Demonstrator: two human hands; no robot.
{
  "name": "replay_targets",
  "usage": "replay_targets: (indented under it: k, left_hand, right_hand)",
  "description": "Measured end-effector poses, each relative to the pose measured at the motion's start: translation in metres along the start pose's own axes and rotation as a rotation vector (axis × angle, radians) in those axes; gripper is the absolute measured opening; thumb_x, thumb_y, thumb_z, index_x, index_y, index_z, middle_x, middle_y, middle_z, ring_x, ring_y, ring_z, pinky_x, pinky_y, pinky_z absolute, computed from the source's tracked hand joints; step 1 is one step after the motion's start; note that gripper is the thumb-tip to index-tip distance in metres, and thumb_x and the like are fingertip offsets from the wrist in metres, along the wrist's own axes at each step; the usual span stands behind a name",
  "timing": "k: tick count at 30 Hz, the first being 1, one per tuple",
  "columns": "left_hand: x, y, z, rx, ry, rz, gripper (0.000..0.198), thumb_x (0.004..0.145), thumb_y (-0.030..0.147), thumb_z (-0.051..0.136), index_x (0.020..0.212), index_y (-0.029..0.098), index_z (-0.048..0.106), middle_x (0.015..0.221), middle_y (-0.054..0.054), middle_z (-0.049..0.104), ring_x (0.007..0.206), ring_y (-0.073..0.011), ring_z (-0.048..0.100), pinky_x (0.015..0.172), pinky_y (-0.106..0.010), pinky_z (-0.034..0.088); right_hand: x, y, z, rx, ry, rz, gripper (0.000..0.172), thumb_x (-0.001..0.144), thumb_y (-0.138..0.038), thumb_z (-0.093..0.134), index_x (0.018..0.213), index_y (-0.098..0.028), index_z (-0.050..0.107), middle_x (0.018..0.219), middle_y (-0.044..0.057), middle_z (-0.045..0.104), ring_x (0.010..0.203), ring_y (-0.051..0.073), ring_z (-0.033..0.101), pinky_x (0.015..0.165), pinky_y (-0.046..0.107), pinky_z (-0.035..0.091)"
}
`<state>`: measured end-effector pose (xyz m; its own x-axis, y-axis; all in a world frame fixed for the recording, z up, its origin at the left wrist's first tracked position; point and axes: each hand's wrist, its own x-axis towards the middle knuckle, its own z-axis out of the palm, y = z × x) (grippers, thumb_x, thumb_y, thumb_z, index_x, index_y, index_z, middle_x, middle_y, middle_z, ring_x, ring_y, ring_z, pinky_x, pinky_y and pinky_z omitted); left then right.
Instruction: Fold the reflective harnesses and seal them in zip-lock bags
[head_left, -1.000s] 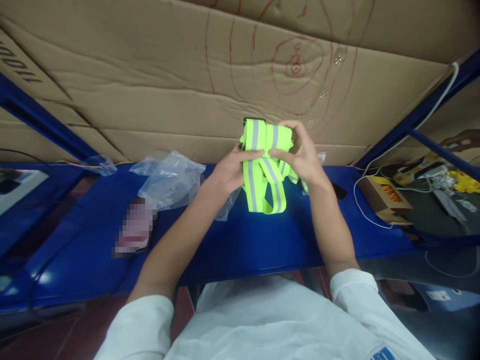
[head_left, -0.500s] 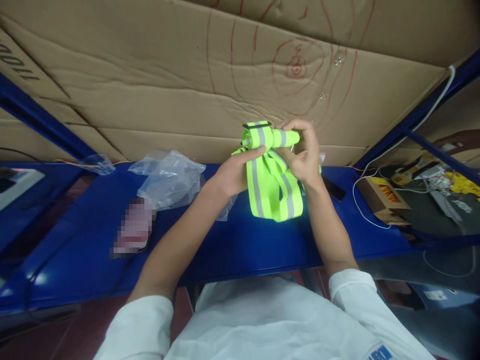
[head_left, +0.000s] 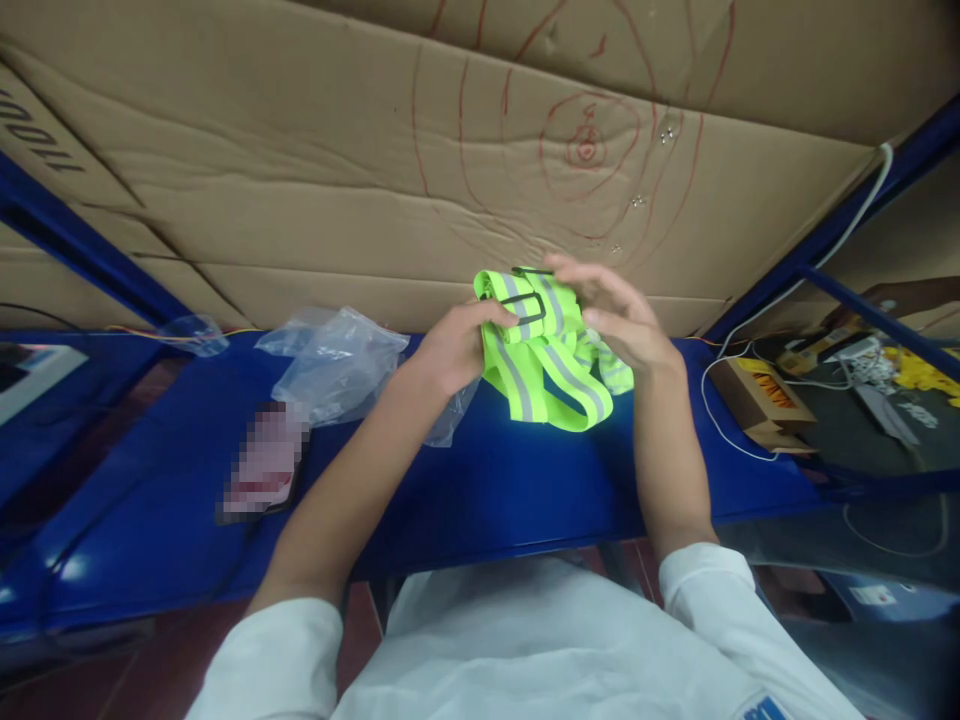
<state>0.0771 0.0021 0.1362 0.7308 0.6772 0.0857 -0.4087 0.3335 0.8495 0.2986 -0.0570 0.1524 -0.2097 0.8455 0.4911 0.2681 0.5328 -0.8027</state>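
Surface: glossy blue tabletop (head_left: pixel 525 480) running left to right; far edge backed by a large cardboard sheet (head_left: pixel 337 170) marked with red pen curves and rings; blue frame posts (head_left: pixel 82 240) slant up at both ends. Clear plastic bags (head_left: pixel 337 360) lie crumpled toward the far edge, left of centre; a pixelated patch (head_left: pixel 262 460) sits just in front of them, content unreadable. At the right end: small open cardboard box (head_left: pixel 757 395), white cable (head_left: pixel 703 395) looping beside it; beyond lies a second cluttered surface, items too small to identify.

Neon-yellow reflective strap (head_left: pixel 559 375), grey-striped, is held above the far edge, about mid-length of the tabletop; black buckle (head_left: pixel 523 308) on top; lower loops hang down to the tabletop, contact unclear. Left hand (head_left: pixel 450 345): fingers closed on the bundle's left side, thumb on top. Right hand (head_left: pixel 626 330): fingers spread and straight, gripping nothing; touching the bundle's right side or just beside it, cannot tell which. Part of the strap is hidden behind the right hand; white sleeves (head_left: pixel 712 590) cut off at the bottom.
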Motion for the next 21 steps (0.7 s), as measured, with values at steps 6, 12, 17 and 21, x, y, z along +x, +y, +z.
replay_targets:
  k: [6,12,17,21]
  left_hand:
    - [0.005,-0.008,-0.006,0.001,0.085,0.065,0.066,0.049,-0.001,0.063,0.110,0.024,0.064,0.096,0.005,0.072,0.090,-0.0178,0.069,0.075,-0.028,0.053]
    - [0.012,-0.008,-0.011,0.025,0.028,0.092,0.047,0.057,0.006,0.067,0.102,0.018,0.071,0.097,-0.002,0.077,0.094,-0.0250,0.074,0.080,-0.034,0.057]
    - [0.010,-0.026,-0.002,0.094,-0.071,0.027,0.042,0.073,0.026,0.086,0.112,0.017,0.074,0.110,-0.008,0.080,0.101,-0.0283,0.076,0.093,-0.042,0.059]
    - [0.014,-0.032,0.001,-0.004,-0.038,-0.001,0.042,0.069,0.021,0.086,0.109,0.016,0.075,0.113,-0.009,0.080,0.112,-0.0313,0.075,0.103,-0.046,0.058]
  right_hand:
    - [0.006,0.017,0.021,-0.086,0.064,0.162,0.072,0.075,-0.061,0.088,0.133,-0.028,0.063,0.141,0.005,0.067,0.136,0.031,0.060,0.116,0.046,0.050]
    - [0.012,0.014,0.039,-0.053,0.316,0.117,0.068,0.067,-0.064,0.091,0.117,-0.028,0.062,0.115,0.002,0.072,0.114,0.027,0.068,0.100,0.043,0.058]
    - [0.011,0.007,0.041,0.064,0.441,0.105,0.076,0.073,-0.073,0.082,0.131,-0.032,0.054,0.117,0.005,0.071,0.109,0.029,0.070,0.088,0.045,0.063]
    - [0.011,0.010,0.040,-0.108,0.466,0.009,0.070,0.078,-0.073,0.078,0.129,-0.032,0.055,0.122,0.006,0.068,0.115,0.030,0.068,0.096,0.049,0.061]
